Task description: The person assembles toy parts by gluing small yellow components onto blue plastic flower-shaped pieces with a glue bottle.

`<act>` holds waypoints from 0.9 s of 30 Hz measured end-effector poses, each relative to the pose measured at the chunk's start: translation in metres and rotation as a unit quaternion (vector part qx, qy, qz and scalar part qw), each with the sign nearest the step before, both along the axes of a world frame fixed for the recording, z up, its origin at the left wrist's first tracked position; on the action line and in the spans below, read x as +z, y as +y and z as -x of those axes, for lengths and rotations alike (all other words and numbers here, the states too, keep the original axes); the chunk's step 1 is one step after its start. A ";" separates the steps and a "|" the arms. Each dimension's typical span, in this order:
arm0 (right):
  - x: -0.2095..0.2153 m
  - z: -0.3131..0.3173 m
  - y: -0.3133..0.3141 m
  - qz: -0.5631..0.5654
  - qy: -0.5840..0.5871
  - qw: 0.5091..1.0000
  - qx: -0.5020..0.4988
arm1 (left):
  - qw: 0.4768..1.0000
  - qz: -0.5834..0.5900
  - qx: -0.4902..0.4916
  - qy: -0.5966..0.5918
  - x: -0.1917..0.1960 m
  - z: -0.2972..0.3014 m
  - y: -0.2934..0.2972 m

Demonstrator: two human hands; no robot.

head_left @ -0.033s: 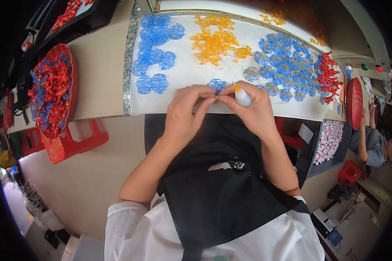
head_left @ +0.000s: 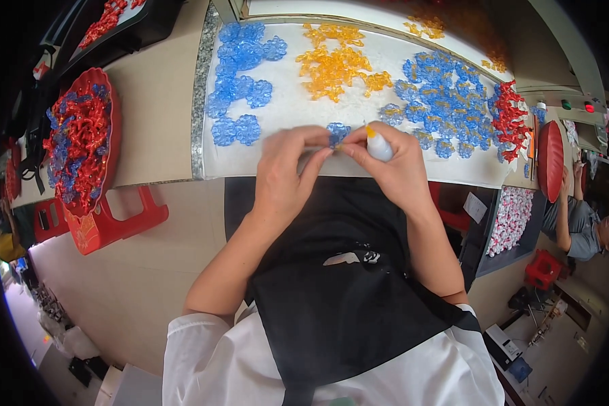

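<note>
A translucent blue flower-shaped plastic piece (head_left: 337, 131) lies on the white-covered table just beyond my fingertips. My left hand (head_left: 287, 159) is slightly blurred, its thumb and index finger closing around a small yellow piece (head_left: 338, 147) close to the blue one. The thumb and index finger of my right hand (head_left: 400, 166) meet at the same yellow piece. Tucked in that right hand is a white squeeze bottle (head_left: 380, 147) with a yellow nozzle, tilted upward. Fingers cover most of the yellow piece, so its shape cannot be made out.
Blue pieces (head_left: 240, 51) lie at the far left, yellow ones (head_left: 331, 68) at the back middle. To the right are blue pieces with yellow parts (head_left: 440, 95) and a red pile (head_left: 511, 122). A red tray (head_left: 111, 152) holds red and blue pieces. Another person (head_left: 582, 223) sits far right.
Both hands have shifted slightly away from me, bringing the small yellow piece up to the near edge of the blue piece. The bottle has moved a little along with my right hand.
</note>
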State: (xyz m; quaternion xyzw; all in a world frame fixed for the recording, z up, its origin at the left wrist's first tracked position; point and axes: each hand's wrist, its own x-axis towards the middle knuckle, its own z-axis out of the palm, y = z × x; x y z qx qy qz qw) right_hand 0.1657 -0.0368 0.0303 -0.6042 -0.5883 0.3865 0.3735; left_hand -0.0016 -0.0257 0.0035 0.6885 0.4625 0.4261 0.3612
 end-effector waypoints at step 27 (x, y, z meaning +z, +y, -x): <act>0.008 0.005 0.033 0.020 -0.191 0.978 0.081 | 0.980 -0.080 0.026 0.179 -0.004 -0.005 0.010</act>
